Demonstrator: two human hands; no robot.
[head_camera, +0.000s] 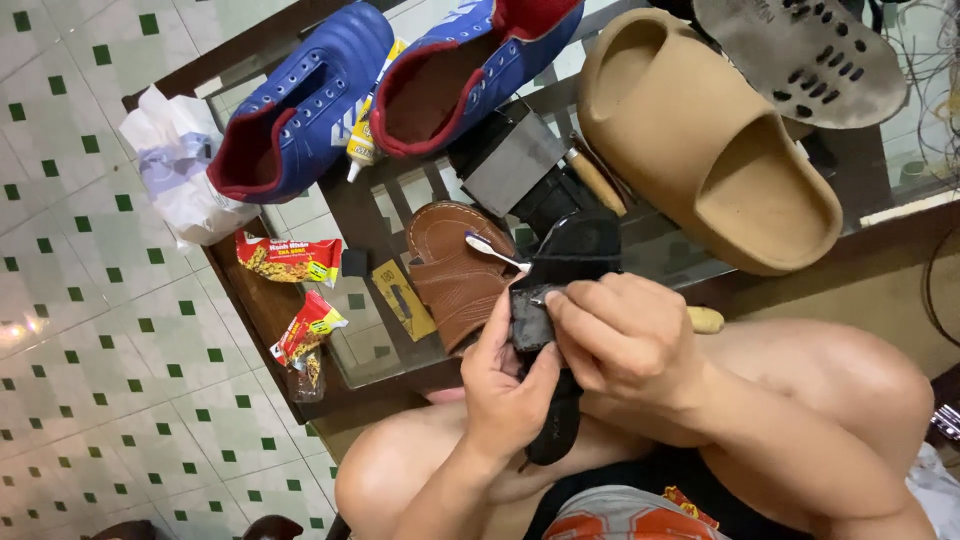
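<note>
Left hand (503, 385) gripping black sandal (560, 300) from below, thumb curled over its edge. Right hand (625, 335) closing on same sandal from the right, fingertips pinching a small tool (too small to identify) against the sole edge. Both hands touching it, right one doing the fine work. Sandal's long axis running roughly vertical in view, toe end reaching over table, heel end hanging down between knees. Toothbrush (492, 250) lying just beside sandal's upper end, partly over brown sandal (455, 270). Further out on glass table (385, 345): glue tube (362, 140), blue shoes (300, 105), tan slide (705, 145), snack wrappers (290, 258). Sitting over white-and-green tiled floor (90, 330).
</note>
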